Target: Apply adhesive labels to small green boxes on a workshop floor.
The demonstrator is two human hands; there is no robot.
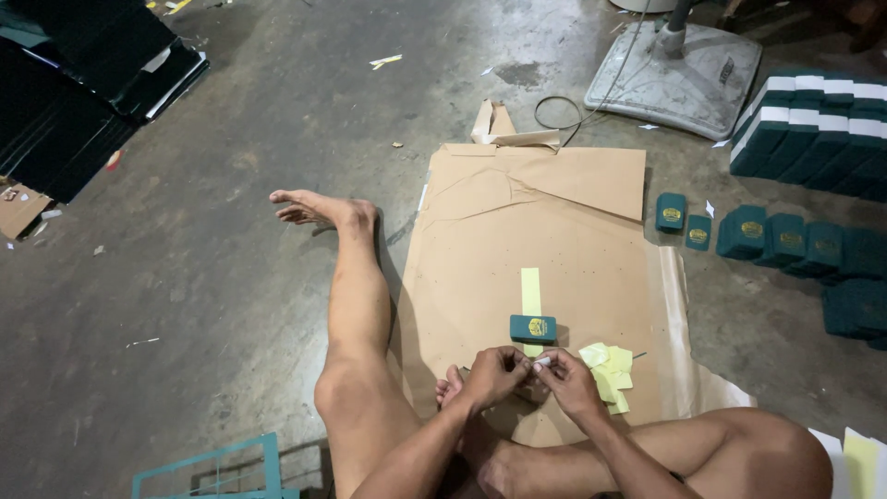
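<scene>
- The left hand [494,374] and right hand [568,381] pinch a tiny white piece [543,362] together.
- It is too small to tell which way it points.
- The small dark green box [533,328] lies sideways on the brown paper sheet [480,268], just past the hands.

Bare arms; bare legs; barefoot.

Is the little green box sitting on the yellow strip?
Yes, the small green box lies across the yellow strip on the brown paper.

The small white piece [543,362] pinched between both hands is too small to identify; the stacked dark green boxes [822,129] run off the right edge.
</scene>
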